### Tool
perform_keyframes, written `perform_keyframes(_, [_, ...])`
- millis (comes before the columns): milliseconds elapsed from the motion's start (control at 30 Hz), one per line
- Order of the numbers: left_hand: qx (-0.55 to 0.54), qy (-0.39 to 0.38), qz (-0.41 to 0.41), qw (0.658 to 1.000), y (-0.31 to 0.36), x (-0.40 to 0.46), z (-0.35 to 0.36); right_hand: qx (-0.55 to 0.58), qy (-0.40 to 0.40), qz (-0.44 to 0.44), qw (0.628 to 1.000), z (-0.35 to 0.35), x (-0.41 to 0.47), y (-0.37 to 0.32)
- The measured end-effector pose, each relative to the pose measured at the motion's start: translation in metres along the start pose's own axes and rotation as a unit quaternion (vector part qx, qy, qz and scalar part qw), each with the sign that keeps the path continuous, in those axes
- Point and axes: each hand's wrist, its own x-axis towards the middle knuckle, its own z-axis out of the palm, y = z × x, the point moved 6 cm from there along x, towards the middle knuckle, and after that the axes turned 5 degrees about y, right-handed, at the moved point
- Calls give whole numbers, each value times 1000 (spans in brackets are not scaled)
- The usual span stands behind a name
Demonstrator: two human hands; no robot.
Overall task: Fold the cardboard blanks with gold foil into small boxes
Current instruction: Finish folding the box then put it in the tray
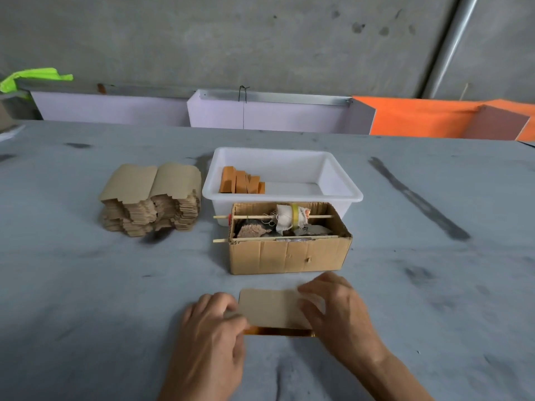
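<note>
A single cardboard blank point(270, 308) lies near the table's front edge, brown side up, with a strip of gold foil showing along its near edge. My left hand point(212, 334) grips its left end, fingers curled at the edge. At its right end my right hand point(338, 311) holds it, fingers over the top. A tall stack of flat brown blanks point(152, 198) stands at the back left. Inside the white plastic tub point(341, 195), several folded orange-gold boxes point(241, 182) lean in a row at the left.
An open corrugated carton point(289, 254) with two wooden sticks across its top, a cloth-wrapped roll and scraps stands right behind the blank. Lilac and orange panels line the table's far edge. Dark smears mark the grey tabletop.
</note>
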Motion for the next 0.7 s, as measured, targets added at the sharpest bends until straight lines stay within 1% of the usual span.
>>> perform_keyframes(133, [-28, -15, -59, 998, -12, 20, 8, -67, -95, 24, 993, 17, 11, 2])
perform_keyframes(200, [-28, -39, -88, 995, -17, 34, 16, -59, -117, 38, 991, 18, 17, 4])
perform_keyframes(267, [-29, -48, -99, 993, -20, 44, 22, -50, -138, 40, 988, 19, 20, 5])
perform_keyframes(400, [-28, -81, -103, 991, -21, 55, 36, -45, -148, 15, 988, 18, 20, 2])
perform_keyframes(533, [18, -129, -83, 988, -21, 55, 45, -38, -151, 12, 988, 17, 20, 5])
perform_keyframes(600, [37, -139, -87, 986, -21, 54, 47, -33, -162, 17, 986, 17, 22, 5])
perform_keyframes(700, [32, -135, -106, 985, -21, 54, 46, -28, -182, 15, 983, 18, 25, 4])
